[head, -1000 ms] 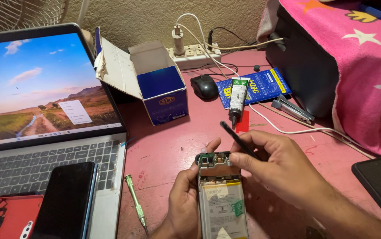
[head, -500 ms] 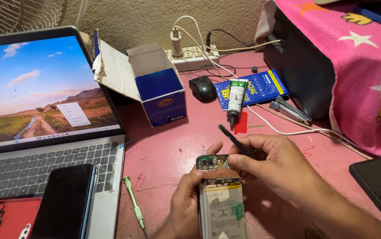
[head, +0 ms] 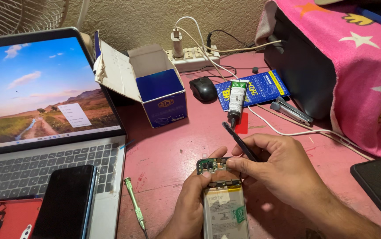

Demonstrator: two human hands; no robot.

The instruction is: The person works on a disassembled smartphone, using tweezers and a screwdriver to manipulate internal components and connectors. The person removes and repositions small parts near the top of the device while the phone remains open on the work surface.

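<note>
The opened smartphone with its back cover off, pale battery and green circuit board exposed (head: 223, 200), lay low in the middle of the pink table (head: 164, 155), held between both hands. The left hand (head: 189, 208) cradled it from below and along the left edge, thumb up beside the camera module. The right hand (head: 274, 167) pinched at the top of the board with thumb and forefinger while a slim black pry tool (head: 239, 140) stuck out between its fingers; whether the fingertips gripped a small part or merely pressed there was hard to tell.

Stripped like that, the phone looked light but delicate: the board and its connectors would likely not bear pressure, and the battery seemed soft enough to dent. The rigid frame edges appeared the safest hold.

A green-handled screwdriver (head: 134, 208) lay left of the hands, and a black-capped glue tube (head: 236, 101) beyond them.
</note>
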